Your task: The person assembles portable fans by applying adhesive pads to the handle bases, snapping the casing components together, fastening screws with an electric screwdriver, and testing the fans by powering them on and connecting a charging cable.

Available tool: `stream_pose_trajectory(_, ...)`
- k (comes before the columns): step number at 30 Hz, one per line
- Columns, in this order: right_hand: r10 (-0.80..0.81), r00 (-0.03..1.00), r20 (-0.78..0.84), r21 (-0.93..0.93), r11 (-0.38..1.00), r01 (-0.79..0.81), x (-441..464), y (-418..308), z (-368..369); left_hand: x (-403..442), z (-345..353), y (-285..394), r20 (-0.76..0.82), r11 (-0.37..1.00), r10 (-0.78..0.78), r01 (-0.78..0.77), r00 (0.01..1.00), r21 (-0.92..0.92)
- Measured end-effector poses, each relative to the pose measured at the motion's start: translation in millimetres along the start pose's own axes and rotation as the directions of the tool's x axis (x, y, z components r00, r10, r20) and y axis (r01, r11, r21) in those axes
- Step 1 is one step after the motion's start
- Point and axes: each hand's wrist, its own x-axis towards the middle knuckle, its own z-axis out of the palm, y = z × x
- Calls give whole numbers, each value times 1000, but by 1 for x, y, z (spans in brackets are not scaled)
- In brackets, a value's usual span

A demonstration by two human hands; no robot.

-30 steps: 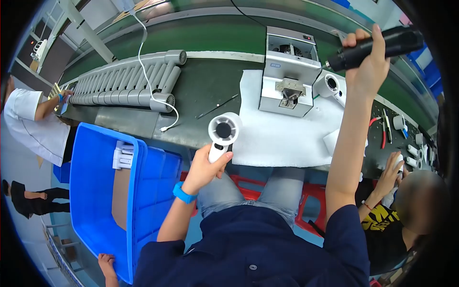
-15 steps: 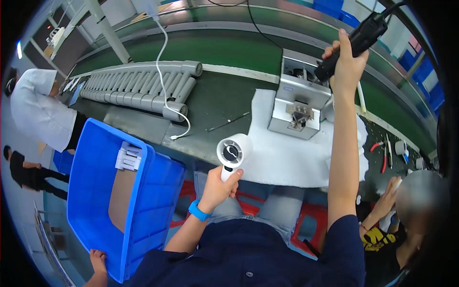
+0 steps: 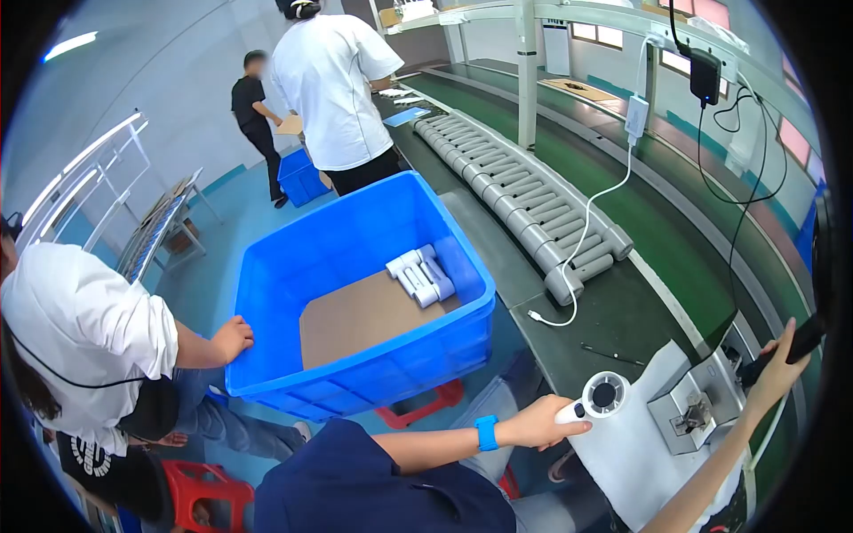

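My left hand (image 3: 540, 421), with a blue band at the wrist, holds a white handheld fan (image 3: 607, 394) by its handle, the round head facing up. At the right edge, my right hand (image 3: 775, 373) is wrapped round a black electric screwdriver (image 3: 807, 338), partly lost in the dark border. Between the two hands a metal machine (image 3: 697, 404) stands on a white foam sheet (image 3: 622, 462). A thin dark tool (image 3: 613, 355) lies on the green-black bench (image 3: 613, 324) behind the fan.
Several white fans (image 3: 420, 277) lie in a large blue bin (image 3: 373, 373) left of the bench. A person in white (image 3: 89, 329) rests a hand on its rim. Grey rollers (image 3: 524, 200) and a white cable (image 3: 593, 191) are further back. Two more people stand beyond the bin.
The view has swung left, bringing the bin and the people into the middle. The fan and the screwdriver are still held; both hands now appear further right and lower in view.
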Motion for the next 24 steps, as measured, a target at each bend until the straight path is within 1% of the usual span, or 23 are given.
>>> stream_pose_trajectory(2, -29, 1000, -6, -183, 983, 27, -2, 2, 3, 1, 2, 0, 13, 1000, 7, -6, 1000, -5)
stream_pose_trajectory(3, 18, 1000, -2, -194, 981, -18, 1, 5, 2, 0, 2, -1, 10, 1000, 2, -2, 1000, -1)
stream_pose_trajectory(4, 20, 1000, -5, -192, 981, -21, 1, 9, 0, 1, 4, -2, 18, 1000, 2, -2, 1000, -11)
stream_pose_trajectory(6, -96, 995, 32, -293, 951, 101, 3, 17, -7, 3, 6, -2, 27, 1000, 3, -3, 1000, -24)
stream_pose_trajectory(7, -95, 995, 32, -295, 950, 100, 4, 28, -16, 4, 7, -3, 35, 1000, 11, -11, 999, -26)
stream_pose_trajectory(8, -40, 997, 59, -314, 948, 57, 3, 38, -23, 4, 7, -3, 42, 999, 21, -20, 999, -28)
stream_pose_trajectory(10, 14, 996, 87, -335, 942, 16, -2, 50, -25, 3, 5, 1, 41, 1000, 23, -22, 999, -16)
stream_pose_trajectory(13, 73, 997, 36, -344, 937, -56, -12, 50, -29, 0, 6, 3, 39, 999, 26, -25, 999, -24)
stream_pose_trajectory(14, 52, 998, 44, -319, 947, -35, -16, 41, -27, 0, 6, 5, 29, 999, 37, -36, 999, -36)
stream_pose_trajectory(16, 153, 982, 111, -379, 920, -101, -8, 46, -40, -1, 6, 10, 33, 999, 32, -31, 999, -19)
stream_pose_trajectory(17, 85, 992, 88, -400, 916, -44, -16, 34, -35, -1, 6, 11, 33, 999, 44, -43, 999, -30)
stream_pose_trajectory(18, 78, 992, 101, -367, 929, -35, -21, 25, -35, -1, 7, 12, 32, 998, 53, -51, 998, -43)
stream_pose_trajectory(20, -114, 993, 7, -284, 952, 111, -31, 22, -38, 1, 9, 15, 32, 997, 57, -55, 998, -58)
stream_pose_trajectory(22, -242, 958, -153, -313, 931, 185, -92, -42, -12, 3, 12, 15, 72, 998, 51, -47, 996, -47)
stream_pose_trajectory(23, -185, 983, -8, -320, 932, 172, -122, -47, -20, 1, 16, 20, 64, 985, 91, -80, 994, -152)
stream_pose_trajectory(24, -121, 984, 134, -327, 932, 159, -159, -45, -30, 1, 19, 25, 51, 961, 130, -113, 990, -253)
